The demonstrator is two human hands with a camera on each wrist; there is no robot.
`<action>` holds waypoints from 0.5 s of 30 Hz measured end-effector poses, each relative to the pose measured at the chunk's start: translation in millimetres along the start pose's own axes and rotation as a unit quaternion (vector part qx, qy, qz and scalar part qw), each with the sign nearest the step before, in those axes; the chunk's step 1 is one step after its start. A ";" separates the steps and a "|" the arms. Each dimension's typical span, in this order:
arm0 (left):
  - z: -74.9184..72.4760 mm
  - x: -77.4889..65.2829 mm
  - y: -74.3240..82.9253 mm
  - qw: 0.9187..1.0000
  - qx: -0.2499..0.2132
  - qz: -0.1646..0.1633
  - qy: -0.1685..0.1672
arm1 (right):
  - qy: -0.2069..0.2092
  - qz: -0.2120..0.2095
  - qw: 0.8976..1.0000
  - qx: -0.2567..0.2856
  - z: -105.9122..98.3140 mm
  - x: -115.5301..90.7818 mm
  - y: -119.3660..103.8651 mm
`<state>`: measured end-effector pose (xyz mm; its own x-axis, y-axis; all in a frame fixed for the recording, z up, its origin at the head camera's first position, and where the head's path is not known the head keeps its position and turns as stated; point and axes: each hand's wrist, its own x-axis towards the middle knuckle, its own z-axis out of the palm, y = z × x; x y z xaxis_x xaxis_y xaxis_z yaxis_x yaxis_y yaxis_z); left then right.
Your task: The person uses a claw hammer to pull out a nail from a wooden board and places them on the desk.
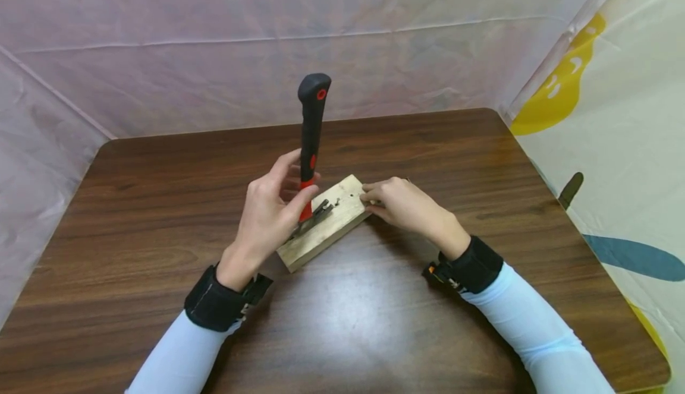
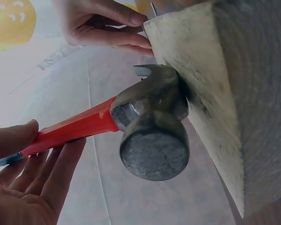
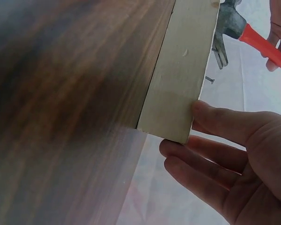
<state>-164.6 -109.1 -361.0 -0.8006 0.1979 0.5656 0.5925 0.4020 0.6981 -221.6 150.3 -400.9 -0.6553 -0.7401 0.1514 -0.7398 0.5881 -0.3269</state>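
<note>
A claw hammer (image 1: pixel 313 123) with a black and red handle stands nearly upright, its metal head (image 2: pixel 154 152) down on a pale wooden block (image 1: pixel 334 227). My left hand (image 1: pixel 270 207) holds the red lower part of the handle between thumb and fingers. A small nail (image 3: pixel 210 80) sticks up from the block just beyond the claw. At the block's far right end, my right hand (image 1: pixel 404 204) grips the corner, thumb on the upper edge and fingertips against the end. In the left wrist view, another thin nail (image 2: pixel 153 9) rises close to those fingertips.
The block lies at an angle on a brown wood-grain table (image 1: pixel 160 204). Pale cloth (image 1: pixel 267 79) hangs behind the table's back edge, and a patterned sheet (image 1: pixel 631 174) is on the right. Both wrists wear black straps.
</note>
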 end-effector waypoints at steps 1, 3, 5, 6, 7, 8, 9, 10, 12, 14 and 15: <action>0.2 0.1 0.1 1.000 -0.001 0.000 0.000 | 0.000 0.001 1.000 0.000 -0.1 0.0 0.0; 0.4 0.1 0.3 1.000 -0.002 0.001 0.001 | 0.001 0.002 1.000 0.000 -0.4 0.0 -0.2; 0.4 0.0 0.5 1.000 -0.002 0.002 0.003 | 0.003 0.002 1.000 0.002 -0.6 0.1 -0.2; 0.4 -0.2 0.6 1.000 -0.002 0.001 0.005 | 0.004 0.001 1.000 0.004 -0.7 0.0 -0.1; 0.3 -0.3 0.8 1.000 -0.002 0.001 0.006 | 0.005 0.001 1.000 0.005 -0.8 -0.1 -0.2; 0.3 -0.5 1.0 1.000 -0.003 0.001 0.007 | 0.006 0.001 1.000 0.006 -0.8 -0.1 -0.1; 0.1 -0.7 1.1 1.000 -0.003 0.000 0.008 | 0.006 0.002 1.000 0.007 -0.8 -0.2 0.1; -0.2 -0.9 1.2 1.000 -0.004 -0.001 0.007 | 0.006 0.004 1.000 0.009 -0.9 -0.4 0.1; -0.9 -1.7 1.2 1.000 -0.004 -0.005 0.006 | 0.004 0.009 1.000 0.010 -0.5 -0.5 0.5; -1.9 -2.4 1.7 1.000 -0.002 -0.008 0.002 | 0.002 0.014 1.000 0.009 -0.3 -0.8 0.8; -2.3 -2.7 1.7 1.000 -0.002 -0.010 0.001 | 0.001 0.015 1.000 0.010 -0.2 -0.9 0.8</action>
<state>-161.2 -111.0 -360.3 -0.8119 0.1890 0.5524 0.5771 0.4026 0.7105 -221.6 151.5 -401.1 -0.6779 -0.7212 0.1425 -0.7161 0.6041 -0.3497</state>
